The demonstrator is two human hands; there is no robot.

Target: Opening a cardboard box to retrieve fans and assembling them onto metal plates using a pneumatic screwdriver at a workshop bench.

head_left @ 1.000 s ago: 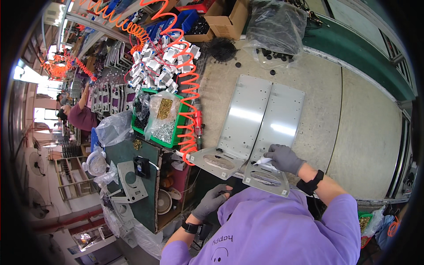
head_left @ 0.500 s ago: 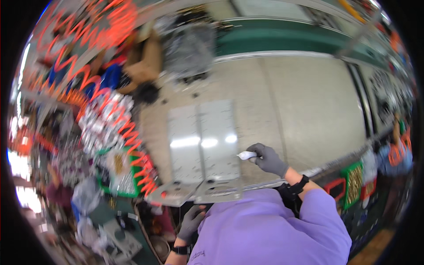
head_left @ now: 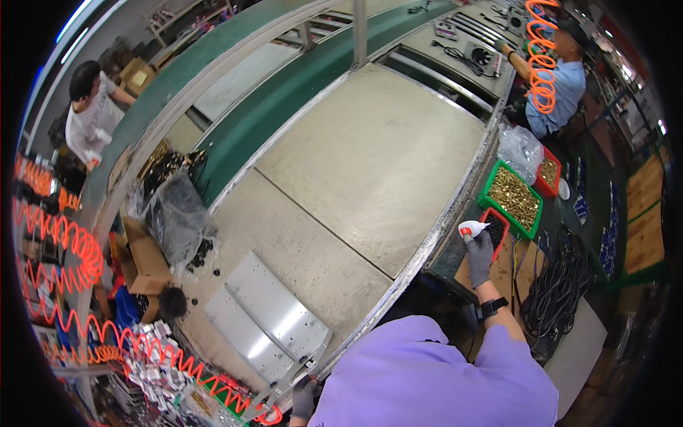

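Observation:
In a grey glove, my right hand (head_left: 479, 260) grips a small white squeeze bottle (head_left: 472, 228) with a red mark. The bottle's tip points at a red bin of small black parts (head_left: 496, 229), and the hand is over the bin's near edge. My left hand (head_left: 304, 398), also gloved in grey, is low beside the near corner of the metal panels; its fingers are mostly hidden. Two silvery sheet-metal panels (head_left: 274, 313) with small holes lie side by side on the worktable (head_left: 313, 235), their bent ends towards me.
Brass pieces fill a green bin (head_left: 511, 199) and a red bin (head_left: 548, 175) on the right. Black cables (head_left: 558, 295) hang beyond my right arm. An orange coiled hose (head_left: 149, 340) crosses the left side. An open carton (head_left: 142, 260) stands at far left. Two people work farther off.
The view has swung right. My right hand has carried the white bottle from beside the panels to the bins on the right. My left hand stays near the panels' near end.

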